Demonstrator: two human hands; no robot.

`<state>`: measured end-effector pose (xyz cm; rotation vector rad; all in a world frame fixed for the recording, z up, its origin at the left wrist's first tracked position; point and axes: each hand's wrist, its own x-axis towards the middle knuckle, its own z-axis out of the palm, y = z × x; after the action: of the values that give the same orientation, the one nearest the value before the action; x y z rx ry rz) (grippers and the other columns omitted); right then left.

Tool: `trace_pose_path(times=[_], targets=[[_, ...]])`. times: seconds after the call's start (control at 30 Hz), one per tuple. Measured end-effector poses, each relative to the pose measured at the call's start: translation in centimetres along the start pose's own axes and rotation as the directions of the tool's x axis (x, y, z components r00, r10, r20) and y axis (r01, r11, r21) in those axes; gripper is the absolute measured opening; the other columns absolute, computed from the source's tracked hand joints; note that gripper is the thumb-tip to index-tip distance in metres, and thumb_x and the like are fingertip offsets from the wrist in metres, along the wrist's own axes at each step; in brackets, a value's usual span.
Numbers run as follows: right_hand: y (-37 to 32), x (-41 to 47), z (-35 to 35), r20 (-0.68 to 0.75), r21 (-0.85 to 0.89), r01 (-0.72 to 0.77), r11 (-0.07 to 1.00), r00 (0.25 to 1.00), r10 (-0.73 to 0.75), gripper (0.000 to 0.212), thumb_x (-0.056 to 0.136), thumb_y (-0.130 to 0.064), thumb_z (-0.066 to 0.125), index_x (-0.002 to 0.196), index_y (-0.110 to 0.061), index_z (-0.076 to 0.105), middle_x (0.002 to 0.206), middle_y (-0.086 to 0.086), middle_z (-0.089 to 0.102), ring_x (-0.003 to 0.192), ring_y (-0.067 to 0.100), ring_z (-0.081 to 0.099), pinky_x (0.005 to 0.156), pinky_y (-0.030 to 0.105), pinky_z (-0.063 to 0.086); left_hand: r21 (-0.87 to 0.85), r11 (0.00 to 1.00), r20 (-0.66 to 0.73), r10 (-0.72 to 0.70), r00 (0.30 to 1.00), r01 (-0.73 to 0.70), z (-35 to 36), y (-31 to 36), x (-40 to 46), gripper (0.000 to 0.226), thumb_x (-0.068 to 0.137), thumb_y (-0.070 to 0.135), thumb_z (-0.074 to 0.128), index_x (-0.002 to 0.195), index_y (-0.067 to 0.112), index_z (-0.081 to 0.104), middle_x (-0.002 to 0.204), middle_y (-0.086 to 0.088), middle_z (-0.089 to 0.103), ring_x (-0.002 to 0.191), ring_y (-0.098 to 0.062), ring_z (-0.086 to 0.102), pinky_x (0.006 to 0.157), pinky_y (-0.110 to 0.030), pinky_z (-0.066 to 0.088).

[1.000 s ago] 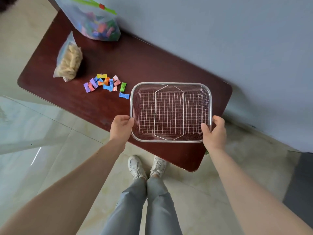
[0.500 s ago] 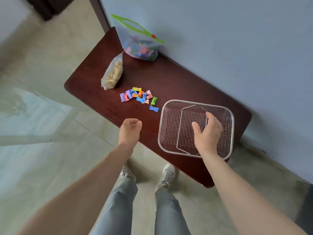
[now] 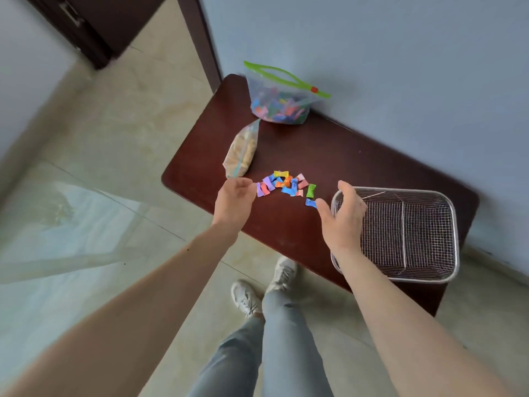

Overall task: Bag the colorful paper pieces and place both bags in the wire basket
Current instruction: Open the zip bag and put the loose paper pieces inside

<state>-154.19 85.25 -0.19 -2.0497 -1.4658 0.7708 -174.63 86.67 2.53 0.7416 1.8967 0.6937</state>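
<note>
Colorful paper pieces [image 3: 286, 186]: loose cluster near the front edge of the dark table [image 3: 329, 156], mid-length. Left hand [image 3: 234, 200] just beside the cluster's left end, fingers curled half-open, holding nothing. Right hand [image 3: 342, 213] near its right end, spread open, empty, overlapping the wire basket [image 3: 429, 277] at the table's right end. Zip bag [image 3: 279, 103], part-filled with pieces, top apparently unsealed, at the back left corner. Second bag [image 3: 242, 151], pale contents, at the left edge. Risks: a sweeping gather could push light pieces over the front edge; the unsealed bag could tip and spill when loaded
</note>
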Motion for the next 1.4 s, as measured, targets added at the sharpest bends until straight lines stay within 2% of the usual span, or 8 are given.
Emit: trace_pose_path(times=[0.23,0.4,0.67,0.8,0.9,1.07,1.2,1.4], targets=[[-2.1,2.7,2.4,0.08,0.033,-0.007,0.999,0.997,0.004,0.056,0.089,-0.027,0.068,0.138,-0.011,0.046,0.137,0.007,0.053,0.13,0.022,0.04,0.101,0.022,0.029,-0.034,0.99,0.001,0.137,0.991,-0.137,-0.5,6.4,4.8,0.012,0.09,0.025,0.06,0.101,0.021,0.061,0.093,0.007,0.066,0.087,-0.01,0.062,0.09,-0.033,0.054],[-2.7,5.0,3.5,0.101,0.042,-0.045,0.998,0.994,0.04,0.051,0.09,-0.03,0.066,0.135,-0.012,0.049,0.134,0.008,0.055,0.128,0.024,0.042,0.099,0.026,0.034,0.009,0.975,0.005,0.221,0.975,-0.221,-0.5,10.7,8.4,0.009,0.09,0.023,0.062,0.098,0.02,0.063,0.084,0.013,0.063,0.078,-0.002,0.06,0.07,-0.013,0.048],[-4.0,7.3,4.8,0.081,0.065,-0.143,0.988,0.987,0.137,0.049,0.09,-0.029,0.066,0.133,-0.012,0.051,0.134,0.005,0.057,0.129,0.021,0.043,0.1,0.025,0.036,0.089,0.892,0.134,0.431,0.892,-0.444,-0.3,15.9,14.8,0.014,0.083,0.018,0.062,0.083,0.032,0.059,0.085,0.012,0.065,0.086,-0.012,0.063,0.087,-0.035,0.052],[-5.4,8.1,5.8,0.029,0.116,-0.173,0.978,0.985,0.171,0.047,0.09,-0.029,0.066,0.132,-0.013,0.053,0.133,0.004,0.058,0.125,0.02,0.047,0.096,0.02,0.035,0.203,0.813,0.208,0.508,0.836,-0.545,-0.1,18.0,17.4,0.014,0.085,0.016,0.066,0.098,0.02,0.066,0.098,0.01,0.067,0.096,-0.013,0.064,0.085,-0.027,0.047],[-7.5,10.3,6.4,0.024,0.345,-0.281,0.896,0.957,0.29,0.048,0.09,-0.029,0.066,0.133,-0.017,0.049,0.128,0.001,0.061,0.112,0.013,0.058,0.096,0.027,0.047,0.289,0.766,0.305,0.495,0.813,-0.575,-0.3,18.7,19.2,0.022,0.084,0.021,0.068,0.106,0.021,0.07,0.111,0.007,0.071,0.104,-0.017,0.068,0.098,-0.036,0.05],[-9.9,15.7,6.9,-0.015,0.62,-0.327,0.713,0.904,0.428,0.056,0.092,-0.04,0.061,0.14,-0.022,0.039,0.111,0.007,0.071,0.095,0.013,0.071,0.091,0.038,0.056,0.308,0.791,0.446,0.371,0.815,-0.529,-0.8,18.8,21.9,0.034,0.082,0.025,0.074,0.113,0.016,0.071,0.118,-0.001,0.072,0.106,-0.012,0.068,0.103,-0.029,0.048],[-10.7,18.2,7.1,-0.051,0.695,-0.311,0.648,0.878,0.477,0.034,0.097,-0.033,0.055,0.128,-0.021,0.05,0.095,0.001,0.071,0.084,0.011,0.071,0.067,0.023,0.053,0.289,0.83,0.474,0.309,0.824,-0.477,-0.6,18.8,23.3,0.027,0.082,0.025,0.074,0.108,0.015,0.074,0.109,0.0,0.074,0.1,-0.01,0.067,0.096,-0.024,0.049],[-10.2,18.6,7.2,-0.112,0.695,-0.277,0.663,0.87,0.48,0.006,0.096,-0.025,0.057,0.09,-0.024,0.056,0.083,-0.006,0.071,0.074,0.005,0.07,0.063,0.022,0.052,0.284,0.838,0.479,0.297,0.826,-0.466,-0.5,18.6,23.7,0.011,0.083,0.021,0.072,0.088,0.013,0.077,0.072,0.008,0.067,0.069,-0.003,0.058,0.066,-0.015,0.044]])
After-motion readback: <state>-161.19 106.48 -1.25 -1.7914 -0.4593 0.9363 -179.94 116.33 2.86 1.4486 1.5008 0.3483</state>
